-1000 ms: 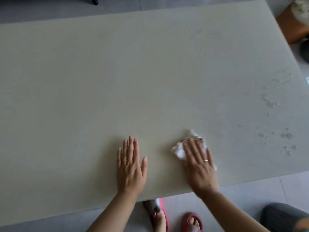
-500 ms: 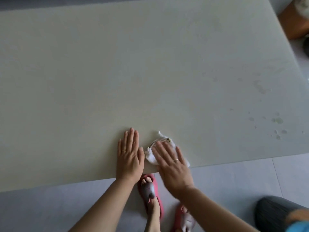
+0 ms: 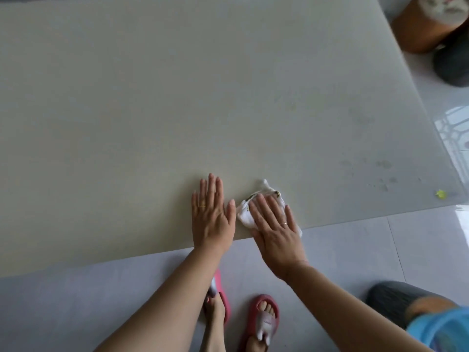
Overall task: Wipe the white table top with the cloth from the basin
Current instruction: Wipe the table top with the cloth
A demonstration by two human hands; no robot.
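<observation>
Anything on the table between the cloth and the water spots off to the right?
Nothing visible. The right hand presses the cloth flat at the table's front edge; no object lies between it and the water spots. The left hand lies flat to the cloth's left, off that path.

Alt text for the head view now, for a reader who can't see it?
The right hand presses a white cloth flat at the near edge of the white table top; the left hand rests flat beside it. Faint wet spots lie farther right.
</observation>
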